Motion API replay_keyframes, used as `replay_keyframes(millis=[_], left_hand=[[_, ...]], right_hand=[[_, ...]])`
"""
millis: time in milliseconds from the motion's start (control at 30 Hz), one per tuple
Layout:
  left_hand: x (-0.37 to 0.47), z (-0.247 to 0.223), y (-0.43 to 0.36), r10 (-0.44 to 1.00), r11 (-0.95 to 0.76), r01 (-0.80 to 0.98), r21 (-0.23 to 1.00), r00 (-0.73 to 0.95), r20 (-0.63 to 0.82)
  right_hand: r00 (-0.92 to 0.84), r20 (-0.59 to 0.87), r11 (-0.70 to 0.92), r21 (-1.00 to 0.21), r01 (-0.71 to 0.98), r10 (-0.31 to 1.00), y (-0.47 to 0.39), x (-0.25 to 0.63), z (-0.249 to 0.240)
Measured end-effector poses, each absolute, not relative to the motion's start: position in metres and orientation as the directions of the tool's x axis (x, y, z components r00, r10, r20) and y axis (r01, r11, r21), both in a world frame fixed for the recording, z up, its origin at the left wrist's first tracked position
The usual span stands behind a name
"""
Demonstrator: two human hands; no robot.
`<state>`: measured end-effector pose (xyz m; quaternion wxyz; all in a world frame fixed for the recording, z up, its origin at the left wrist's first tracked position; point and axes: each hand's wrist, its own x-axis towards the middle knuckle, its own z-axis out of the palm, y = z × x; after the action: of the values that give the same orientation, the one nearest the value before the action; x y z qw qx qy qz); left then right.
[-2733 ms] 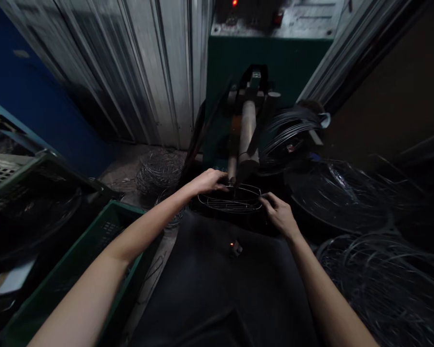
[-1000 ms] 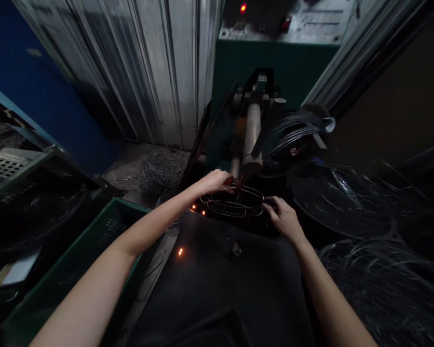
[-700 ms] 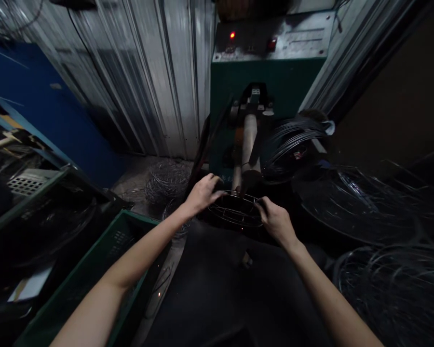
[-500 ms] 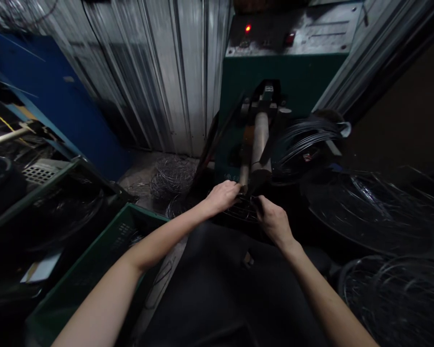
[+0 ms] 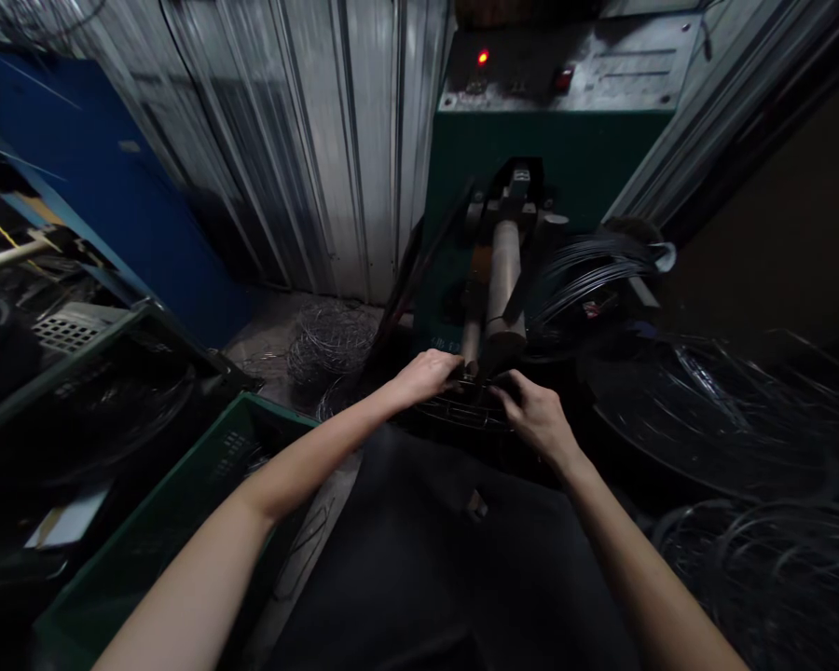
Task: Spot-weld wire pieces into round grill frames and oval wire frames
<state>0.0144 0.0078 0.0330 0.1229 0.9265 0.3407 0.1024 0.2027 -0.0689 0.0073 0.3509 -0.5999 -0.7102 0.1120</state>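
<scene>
A dark wire frame (image 5: 465,412) of thin curved wires lies under the tips of a green upright machine (image 5: 566,149). My left hand (image 5: 428,376) is closed on the frame's near-left rim, its fingertips beside the thin lower rod (image 5: 471,343). On the right, my right hand (image 5: 537,412) pinches the rim between thumb and forefinger, just below the thick metal cylinder (image 5: 505,275). Shadow hides the exact grip of both hands and much of the frame.
A green crate (image 5: 174,503) stands at my left, with tangled wire (image 5: 332,340) on the floor beyond it. Wire coils (image 5: 594,270) hang right of the cylinder, and round wire pieces (image 5: 769,568) are heaped at lower right. A red lamp (image 5: 483,57) glows on the panel.
My right hand has shifted slightly right, its thumb and forefinger now showing more clearly. The left hand has moved a little left, and more of the wire frame shows between them.
</scene>
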Motion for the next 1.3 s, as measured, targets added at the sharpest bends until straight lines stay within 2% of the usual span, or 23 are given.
replay_keyframes(millis=[333,467,533,633,700,833,967,1067,1133,1200,1300], left_hand=[[0.014,0.034,0.016,0.67,-0.717,0.607,0.341,0.735,0.1],[0.013,0.03,0.018,0.682,-0.673,0.59,0.446,0.728,0.066],[0.014,0.028,0.019,0.69,-0.654,0.588,0.476,0.722,0.057],[0.016,0.029,0.02,0.689,-0.663,0.597,0.452,0.723,0.054],[0.016,0.031,0.021,0.69,-0.659,0.6,0.454,0.723,0.047],[0.008,0.036,0.022,0.69,-0.624,0.582,0.521,0.723,0.019],[-0.014,0.031,0.023,0.724,-0.531,0.571,0.626,0.689,-0.014],[-0.031,0.026,0.023,0.742,-0.477,0.571,0.669,0.669,-0.042],[-0.037,0.026,0.023,0.745,-0.485,0.58,0.655,0.666,-0.038],[-0.036,0.03,0.021,0.761,-0.531,0.593,0.605,0.648,0.032],[-0.022,0.039,0.013,0.746,-0.643,0.622,0.448,0.641,0.18]], right_hand=[[-0.042,0.352,0.256,-0.588,0.768,0.935,-0.062,0.199,0.014],[-0.046,0.368,0.27,-0.586,0.764,0.929,-0.066,0.201,0.015],[-0.01,0.422,0.271,-0.564,0.78,0.907,-0.072,0.21,0.012],[0.098,0.459,0.179,-0.522,0.834,0.883,-0.083,0.231,0.001],[0.121,0.409,0.131,-0.535,0.835,0.904,-0.089,0.243,-0.007],[0.081,0.313,0.133,-0.607,0.784,0.946,-0.091,0.249,-0.009],[0.109,0.271,0.096,-0.643,0.76,0.956,-0.09,0.244,-0.007],[0.039,0.275,0.156,-0.65,0.744,0.961,-0.09,0.239,-0.012],[-0.009,0.329,0.225,-0.626,0.747,0.944,-0.089,0.234,-0.015],[-0.029,0.397,0.27,-0.568,0.778,0.918,-0.087,0.228,-0.015],[-0.05,0.439,0.263,-0.438,0.86,0.897,-0.085,0.216,-0.011]])
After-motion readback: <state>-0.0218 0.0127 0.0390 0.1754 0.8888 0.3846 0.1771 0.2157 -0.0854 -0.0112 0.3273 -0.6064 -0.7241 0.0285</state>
